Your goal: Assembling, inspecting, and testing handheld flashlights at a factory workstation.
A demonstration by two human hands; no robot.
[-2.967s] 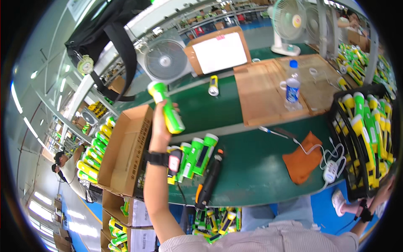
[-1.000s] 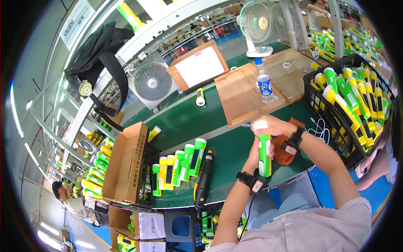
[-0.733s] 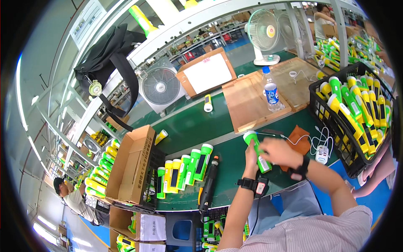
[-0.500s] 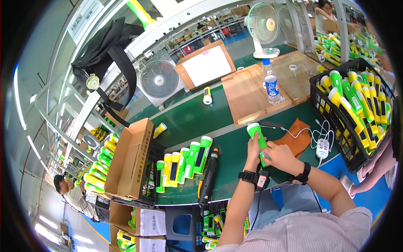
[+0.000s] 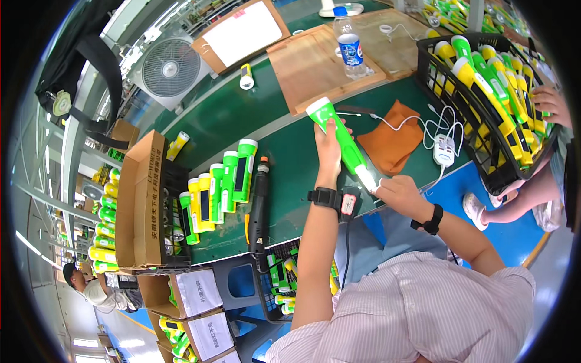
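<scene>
My left hand (image 5: 330, 144) grips a green flashlight (image 5: 341, 140) around its body, head pointing away from me, over the green table (image 5: 272, 121). My right hand (image 5: 397, 190) pinches the flashlight's white rear end, which shines bright. A row of green and yellow flashlights (image 5: 219, 184) lies to the left on the table, with a black power screwdriver (image 5: 258, 206) beside them. An orange cloth (image 5: 391, 143) lies just right of the held flashlight.
A black crate of flashlights (image 5: 493, 91) stands at the right, another person's hand (image 5: 549, 104) on it. An open cardboard box (image 5: 140, 199) is at left. A water bottle (image 5: 349, 43) stands on a wooden board (image 5: 321, 63). White charger and cable (image 5: 443, 148), desk fan (image 5: 166, 66).
The flashlight has come down from near-upright to lying slanted over the table edge. My right hand slid from its body to the rear end, which now glows.
</scene>
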